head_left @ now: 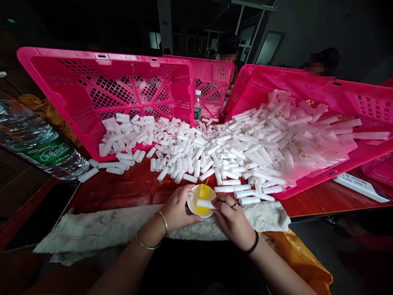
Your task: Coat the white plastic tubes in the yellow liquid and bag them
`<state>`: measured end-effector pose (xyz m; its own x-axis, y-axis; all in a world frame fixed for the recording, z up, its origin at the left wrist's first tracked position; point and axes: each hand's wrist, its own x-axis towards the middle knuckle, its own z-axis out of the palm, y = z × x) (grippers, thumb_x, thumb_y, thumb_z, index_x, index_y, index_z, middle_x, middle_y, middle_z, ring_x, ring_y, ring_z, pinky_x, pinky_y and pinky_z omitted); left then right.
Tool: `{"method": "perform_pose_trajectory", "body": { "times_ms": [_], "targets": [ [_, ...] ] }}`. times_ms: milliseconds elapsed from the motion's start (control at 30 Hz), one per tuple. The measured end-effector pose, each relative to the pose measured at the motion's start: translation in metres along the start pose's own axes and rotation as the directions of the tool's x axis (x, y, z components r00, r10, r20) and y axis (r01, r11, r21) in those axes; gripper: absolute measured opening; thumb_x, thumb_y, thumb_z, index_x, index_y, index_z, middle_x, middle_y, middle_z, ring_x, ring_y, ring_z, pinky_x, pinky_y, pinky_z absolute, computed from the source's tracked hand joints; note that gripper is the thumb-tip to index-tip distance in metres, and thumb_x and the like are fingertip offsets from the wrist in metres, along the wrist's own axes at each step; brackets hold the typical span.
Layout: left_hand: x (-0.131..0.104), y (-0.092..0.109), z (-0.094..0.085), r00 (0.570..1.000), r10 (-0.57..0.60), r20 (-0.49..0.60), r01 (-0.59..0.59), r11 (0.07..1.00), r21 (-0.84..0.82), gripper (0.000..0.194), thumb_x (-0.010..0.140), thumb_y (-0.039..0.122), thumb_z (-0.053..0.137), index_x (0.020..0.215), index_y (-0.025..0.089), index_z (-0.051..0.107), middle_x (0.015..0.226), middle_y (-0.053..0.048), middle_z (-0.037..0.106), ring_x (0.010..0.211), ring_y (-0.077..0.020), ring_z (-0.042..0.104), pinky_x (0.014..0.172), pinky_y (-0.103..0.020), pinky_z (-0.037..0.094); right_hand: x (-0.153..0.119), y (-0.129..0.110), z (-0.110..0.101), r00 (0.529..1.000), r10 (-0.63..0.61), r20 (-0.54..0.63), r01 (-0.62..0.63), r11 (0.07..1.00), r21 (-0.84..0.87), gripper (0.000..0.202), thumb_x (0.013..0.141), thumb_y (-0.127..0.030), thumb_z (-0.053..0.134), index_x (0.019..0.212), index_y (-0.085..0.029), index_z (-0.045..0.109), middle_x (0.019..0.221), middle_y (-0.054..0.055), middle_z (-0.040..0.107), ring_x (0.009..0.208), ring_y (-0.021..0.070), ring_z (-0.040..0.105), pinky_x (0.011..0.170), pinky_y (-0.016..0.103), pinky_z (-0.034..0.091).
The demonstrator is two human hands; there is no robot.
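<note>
My left hand is curled at the left side of a small white bowl, with a short white tube between its fingers. Yellow material lies in the bowl, and a thin stick stands up from it. My right hand pinches another white tube, holding it sideways over the bowl. Behind the bowl spreads a large heap of white tubes on the red table. A grey-white towel lies along the front edge beneath my hands.
Pink crates lie tipped on their sides at left and right, tubes spilling out. Large water bottle at left, small bottle between crates, dark flat device at front left, white box at right. Two people sit behind the crates.
</note>
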<state>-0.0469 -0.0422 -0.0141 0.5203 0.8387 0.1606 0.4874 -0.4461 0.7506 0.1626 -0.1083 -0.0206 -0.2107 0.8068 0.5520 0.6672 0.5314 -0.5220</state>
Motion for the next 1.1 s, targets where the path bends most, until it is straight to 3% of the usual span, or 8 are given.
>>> {"method": "perform_pose_trajectory", "body": {
  "times_ms": [167, 333, 467, 600, 767, 867, 967, 1100],
  "targets": [
    [0.0, 0.0, -0.001, 1.0, -0.018, 0.016, 0.019, 1.0, -0.016, 0.083, 0.049, 0.031, 0.084, 0.12, 0.021, 0.042, 0.124, -0.012, 0.051, 0.111, -0.0287, 0.052, 0.095, -0.045, 0.045, 0.014, 0.0, -0.019, 0.935, -0.35, 0.054, 0.354, 0.921, -0.161, 0.026, 0.086, -0.007, 0.05, 0.106, -0.018, 0.061, 0.107, 0.009, 0.062, 0.099, 0.0224, 0.056, 0.083, 0.037, 0.052],
    [-0.001, -0.002, -0.002, 1.0, 0.014, -0.009, -0.014, 1.0, 0.019, 0.073, 0.052, 0.032, 0.081, 0.112, 0.02, 0.041, 0.131, -0.016, 0.045, 0.12, -0.0332, 0.044, 0.099, -0.049, 0.04, 0.039, 0.001, -0.053, 0.995, -0.025, 0.1, 0.034, 0.995, -0.092, 0.026, 0.086, -0.011, 0.047, 0.109, -0.018, 0.057, 0.101, 0.01, 0.059, 0.094, 0.0213, 0.058, 0.08, 0.036, 0.051],
    [-0.002, 0.003, -0.009, 0.994, 0.086, -0.063, -0.08, 0.992, 0.097, 0.047, 0.068, 0.029, 0.067, 0.104, 0.019, 0.039, 0.138, -0.021, 0.033, 0.131, -0.0345, 0.031, 0.102, -0.052, 0.035, 0.047, 0.003, -0.058, 0.933, 0.186, 0.309, -0.109, 0.962, -0.249, 0.023, 0.079, -0.004, 0.045, 0.086, -0.017, 0.063, 0.086, 0.008, 0.061, 0.074, 0.0186, 0.059, 0.067, 0.031, 0.048],
    [-0.006, 0.009, -0.017, 0.985, 0.081, -0.154, -0.066, 0.993, 0.097, 0.021, 0.085, 0.016, 0.037, 0.105, 0.018, 0.04, 0.131, -0.016, 0.041, 0.122, -0.025, 0.044, 0.1, -0.045, 0.039, 0.047, 0.004, -0.053, 0.892, 0.211, 0.4, -0.095, 0.952, -0.29, 0.026, 0.074, 0.001, 0.044, 0.072, -0.017, 0.063, 0.075, 0.007, 0.062, 0.067, 0.0174, 0.056, 0.061, 0.028, 0.043],
    [-0.012, 0.02, -0.027, 0.982, 0.058, -0.18, -0.043, 0.995, 0.084, 0.015, 0.089, 0.02, 0.033, 0.101, 0.019, 0.043, 0.098, -0.008, 0.058, 0.09, -0.0194, 0.058, 0.082, -0.034, 0.049, 0.048, 0.0, -0.065, 0.903, 0.35, 0.25, -0.374, 0.926, 0.052, 0.017, 0.08, -0.018, 0.052, 0.091, -0.018, 0.066, 0.078, 0.005, 0.065, 0.068, 0.0174, 0.059, 0.061, 0.029, 0.046],
    [-0.017, 0.032, -0.03, 0.986, 0.04, -0.161, -0.031, 0.998, 0.06, 0.018, 0.092, 0.025, 0.034, 0.106, 0.018, 0.044, 0.095, -0.007, 0.061, 0.088, -0.0193, 0.06, 0.078, -0.032, 0.05, 0.044, -0.012, -0.068, 0.829, 0.532, 0.174, -0.547, 0.704, 0.454, 0.032, 0.078, -0.039, 0.061, 0.101, -0.017, 0.064, 0.067, 0.001, 0.06, 0.056, 0.0133, 0.053, 0.051, 0.026, 0.043],
    [-0.02, 0.045, -0.033, 0.991, 0.085, -0.104, -0.08, 0.996, 0.05, 0.025, 0.092, 0.027, 0.04, 0.114, 0.02, 0.047, 0.108, -0.009, 0.063, 0.097, -0.0216, 0.059, 0.084, -0.034, 0.049, 0.041, -0.029, -0.064, 0.791, 0.571, 0.22, -0.537, 0.477, 0.695, 0.042, 0.073, -0.047, 0.068, 0.102, -0.017, 0.065, 0.059, -0.001, 0.055, 0.053, 0.011, 0.049, 0.048, 0.024, 0.042],
    [-0.023, 0.06, -0.036, 0.98, 0.183, -0.073, -0.174, 0.977, 0.122, 0.029, 0.091, 0.029, 0.046, 0.119, 0.024, 0.05, 0.112, -0.007, 0.063, 0.101, -0.0226, 0.059, 0.087, -0.035, 0.048, 0.039, -0.049, -0.057, 0.802, 0.544, 0.247, -0.516, 0.42, 0.747, 0.038, 0.076, -0.044, 0.068, 0.103, -0.018, 0.066, 0.065, 0.0, 0.058, 0.055, 0.0099, 0.049, 0.049, 0.022, 0.043]
  ]
}}
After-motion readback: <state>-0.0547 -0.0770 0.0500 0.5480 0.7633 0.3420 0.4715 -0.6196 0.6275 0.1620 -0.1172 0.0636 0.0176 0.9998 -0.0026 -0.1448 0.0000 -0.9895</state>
